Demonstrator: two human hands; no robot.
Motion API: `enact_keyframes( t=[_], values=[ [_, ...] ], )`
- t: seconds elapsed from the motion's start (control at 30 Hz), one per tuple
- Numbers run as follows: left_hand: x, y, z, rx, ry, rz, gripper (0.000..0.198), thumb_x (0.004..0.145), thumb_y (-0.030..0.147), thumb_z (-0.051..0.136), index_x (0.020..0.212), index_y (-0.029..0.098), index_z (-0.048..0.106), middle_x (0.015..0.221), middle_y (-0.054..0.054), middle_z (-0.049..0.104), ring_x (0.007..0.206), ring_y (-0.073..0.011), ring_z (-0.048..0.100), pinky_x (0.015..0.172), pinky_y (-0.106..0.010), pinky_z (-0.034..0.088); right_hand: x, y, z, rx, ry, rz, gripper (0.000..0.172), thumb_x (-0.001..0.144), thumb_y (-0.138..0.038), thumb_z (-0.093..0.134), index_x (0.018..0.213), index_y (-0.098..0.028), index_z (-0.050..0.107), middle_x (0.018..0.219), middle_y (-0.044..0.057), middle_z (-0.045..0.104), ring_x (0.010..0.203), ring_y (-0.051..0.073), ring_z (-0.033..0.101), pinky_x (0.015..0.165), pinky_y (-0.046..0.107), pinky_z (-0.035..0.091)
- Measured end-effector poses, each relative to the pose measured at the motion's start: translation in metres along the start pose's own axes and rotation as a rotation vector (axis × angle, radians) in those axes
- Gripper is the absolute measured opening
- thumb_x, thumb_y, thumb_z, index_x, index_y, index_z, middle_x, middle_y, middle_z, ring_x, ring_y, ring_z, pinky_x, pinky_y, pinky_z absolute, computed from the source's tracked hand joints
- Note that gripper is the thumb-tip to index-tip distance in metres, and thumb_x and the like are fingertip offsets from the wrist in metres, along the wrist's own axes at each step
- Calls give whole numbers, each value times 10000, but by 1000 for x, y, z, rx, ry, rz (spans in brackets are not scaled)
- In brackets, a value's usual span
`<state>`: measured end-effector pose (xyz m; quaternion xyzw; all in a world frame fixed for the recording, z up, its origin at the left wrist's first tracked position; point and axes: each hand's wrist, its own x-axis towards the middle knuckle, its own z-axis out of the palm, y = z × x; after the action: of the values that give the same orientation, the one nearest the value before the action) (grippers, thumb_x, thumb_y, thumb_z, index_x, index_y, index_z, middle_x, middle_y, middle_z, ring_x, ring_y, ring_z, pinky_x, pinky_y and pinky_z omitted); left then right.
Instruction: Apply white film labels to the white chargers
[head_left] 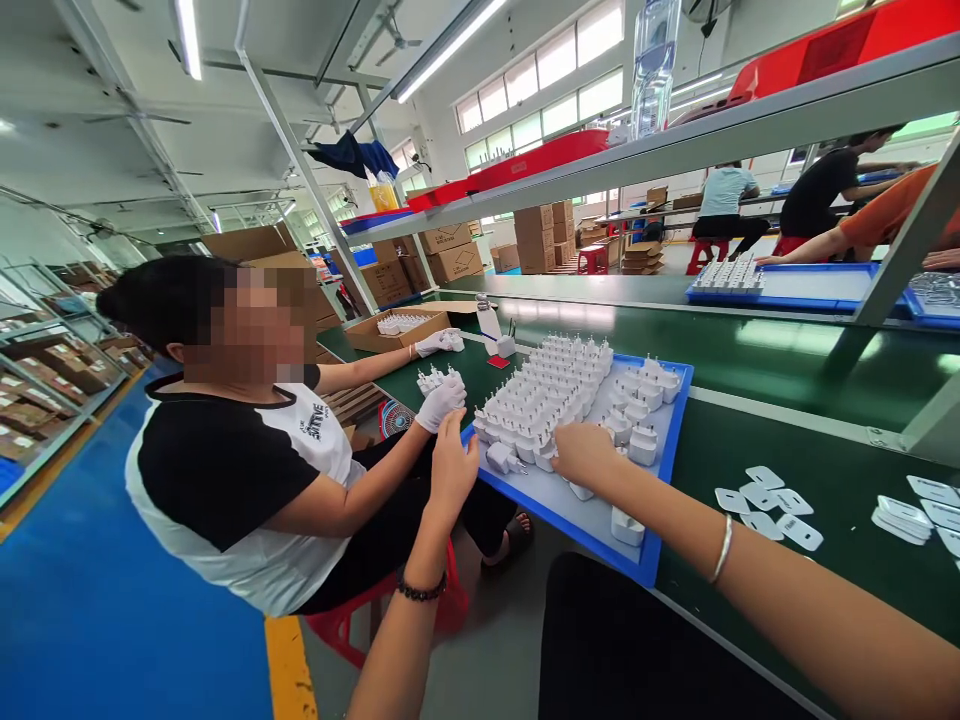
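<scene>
A blue-rimmed tray holds rows of white plug adapters with their prongs up, and several looser ones at its right side. My right hand reaches over the tray's near part, its fingers curled down at the edge of the rows; what they hold, if anything, is hidden. One white adapter lies on its side near the tray's left edge. Just left of the tray, my left hand is raised with its fingers up, beside a co-worker's gloved hand. Whether it holds anything cannot be made out.
A co-worker in white gloves sits at the left, with more adapters near the gloved hands. An open cardboard box stands beyond. White oval-cornered plates lie on the green table at the right. A metal shelf crosses above.
</scene>
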<state>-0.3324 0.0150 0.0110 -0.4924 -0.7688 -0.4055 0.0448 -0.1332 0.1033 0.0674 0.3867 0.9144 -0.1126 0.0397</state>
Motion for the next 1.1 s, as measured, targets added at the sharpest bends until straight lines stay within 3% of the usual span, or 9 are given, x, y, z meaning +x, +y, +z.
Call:
enact_keyframes(
  t=[0.17, 0.37, 0.57, 0.7, 0.97, 1.1],
  values=[
    [-36, 31, 9, 86, -135, 121, 254, 778, 187, 725, 1031, 205, 715, 1144, -74, 676, 1135, -283, 615, 1041, -423, 477, -5, 3, -3, -15, -55, -25, 300, 972, -320, 628, 1228, -163, 622, 1236, 95, 646, 1049, 238, 660, 885, 445, 566],
    [-36, 44, 14, 229, -149, 69, 263, 780, 121, 670, 1023, 203, 726, 1127, -95, 674, 1111, -310, 620, 978, -423, 498, -18, 11, -4, -28, -112, -98, 327, 964, -316, 640, 1253, -166, 610, 1245, 95, 643, 1061, 246, 659, 891, 457, 565],
    [-28, 32, -1, 344, -33, -84, 280, 921, 192, 515, 1157, 133, 654, 1162, -171, 678, 1028, -322, 676, 873, -412, 533, -38, 12, -2, 16, -70, -204, 292, 972, -278, 630, 1245, -173, 620, 1199, 84, 666, 1039, 236, 671, 880, 444, 573],
    [-36, 27, -4, 378, 40, -118, 347, 959, 202, 470, 1264, 100, 600, 1269, -220, 647, 1134, -361, 653, 905, -449, 535, -41, -2, -6, 54, -44, -230, 275, 975, -280, 626, 1227, -170, 630, 1202, 85, 668, 1044, 234, 670, 897, 448, 566],
    [-75, 34, 13, 281, 155, 8, 332, 932, 219, 525, 1236, 143, 633, 1261, -174, 678, 1141, -365, 662, 928, -490, 554, -23, -25, -1, 188, 31, -250, 329, 975, -296, 618, 1278, -169, 597, 1215, 91, 659, 1039, 238, 667, 885, 445, 560],
    [-110, 57, 18, 129, 224, 167, 251, 955, 231, 532, 1171, 179, 647, 1136, -126, 723, 1071, -270, 693, 943, -413, 565, -36, -10, -3, 256, 112, -211, 481, 916, -168, 628, 1387, -222, 547, 1244, 122, 657, 1056, 272, 680, 841, 372, 533]
  ],
)
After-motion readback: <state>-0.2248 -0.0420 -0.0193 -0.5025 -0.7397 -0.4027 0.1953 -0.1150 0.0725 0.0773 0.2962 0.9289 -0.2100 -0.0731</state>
